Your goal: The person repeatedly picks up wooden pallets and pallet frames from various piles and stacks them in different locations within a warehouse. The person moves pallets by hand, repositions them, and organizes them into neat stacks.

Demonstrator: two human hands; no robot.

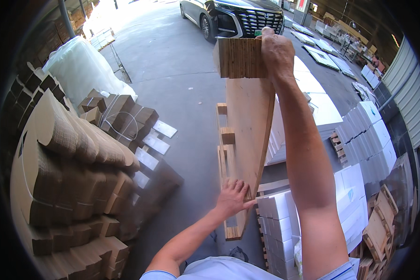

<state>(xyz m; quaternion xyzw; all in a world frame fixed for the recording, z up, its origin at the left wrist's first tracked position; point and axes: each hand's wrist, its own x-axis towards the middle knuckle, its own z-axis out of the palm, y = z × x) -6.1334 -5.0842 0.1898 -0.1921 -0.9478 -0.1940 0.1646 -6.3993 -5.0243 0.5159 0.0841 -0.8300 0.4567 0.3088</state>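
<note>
In front of me a wooden pallet (248, 121) stands tilted up on its edge, its long flat board facing partly toward me and its blocks and slats showing on the left. My right hand (277, 51) is closed round the top edge, beside a thick plywood block (240, 58) at its high end. Lower down, my left hand (233, 196) lies against the pallet with its fingers stretched out and apart and its thumb toward the board's right edge. The fingertips of my right hand are partly hidden behind the wood.
Tied stacks of brown cardboard (70, 177) fill the left side, by a plastic-wrapped load (86, 65). White stacked sheets (277, 217) stand on pallets at right, with wooden pallets (380, 224) leaning beyond. A dark car (238, 18) is parked ahead on the grey floor (186, 107).
</note>
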